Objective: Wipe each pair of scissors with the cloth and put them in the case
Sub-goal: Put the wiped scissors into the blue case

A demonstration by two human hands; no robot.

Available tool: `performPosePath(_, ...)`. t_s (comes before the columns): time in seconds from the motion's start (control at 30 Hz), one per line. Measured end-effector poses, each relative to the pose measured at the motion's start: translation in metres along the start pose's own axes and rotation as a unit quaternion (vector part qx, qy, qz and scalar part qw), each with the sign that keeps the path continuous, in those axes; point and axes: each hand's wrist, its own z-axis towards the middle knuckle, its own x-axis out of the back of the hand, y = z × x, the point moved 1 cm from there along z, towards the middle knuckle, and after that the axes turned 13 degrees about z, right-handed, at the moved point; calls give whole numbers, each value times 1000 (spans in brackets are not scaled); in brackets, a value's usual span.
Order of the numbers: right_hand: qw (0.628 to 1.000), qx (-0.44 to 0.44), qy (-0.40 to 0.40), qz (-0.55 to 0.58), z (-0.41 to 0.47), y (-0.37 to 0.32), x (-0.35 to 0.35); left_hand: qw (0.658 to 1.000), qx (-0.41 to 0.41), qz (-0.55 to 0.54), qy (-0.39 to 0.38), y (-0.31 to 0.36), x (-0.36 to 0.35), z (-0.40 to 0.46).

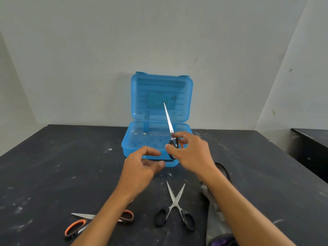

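Scissors with orange-and-black handles (pixel 171 132) are held over the open blue case (pixel 131 146), blades closed and pointing toward 12 o'clock with a slight lean to 11, their long axis running away from the person. The slim, bright steel blades taper to a fine tip that shows against the raised lid (pixel 161 96); a small pivot screw sits just above the handles. The right hand (pixel 190 151) pinches the handle loops between thumb and curled fingers. The left hand (pixel 142 164), at about 9 o'clock from the right one, hovers at the case's near edge with fingers loosely curled and nothing in them.

No brand or writing can be read on the scissors or on the case; the lid only shows moulded ridges and a faint rectangular patch.

On the dark, scuffed table (pixel 44 174), black-handled scissors (pixel 174 208) lie open in an X at 6 o'clock from the case, tips toward 12. Another orange-handled pair (pixel 83 222) lies at 7 o'clock, partly hidden under the left forearm, one blade tip toward 9. A grey cloth (pixel 214 222) lies under the right forearm at 5 o'clock.
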Motion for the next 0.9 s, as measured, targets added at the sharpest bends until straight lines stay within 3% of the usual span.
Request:
performPosePath(0.1, 994, 37, -38, -99, 34, 8, 10, 985, -54, 163, 25, -18, 20, 20)
performPosePath(0.2, 982, 50, -74, -168, 68, 23, 12, 916, -146, 372, 41, -37, 39, 46)
performPosePath(0.33, 956, 51, -153, -244, 110, 42, 0, 855, -154, 494, 15, -63, 48, 86)
performPosePath(0.5, 923, 28, -221, -314, 144, 58, -19, 846, -151, 511, 15, -76, 38, 120)
performPosePath(0.9, 856, -30, -367, -364, 168, 103, -32, 869, -139, 474, -10, -88, 21, 148)
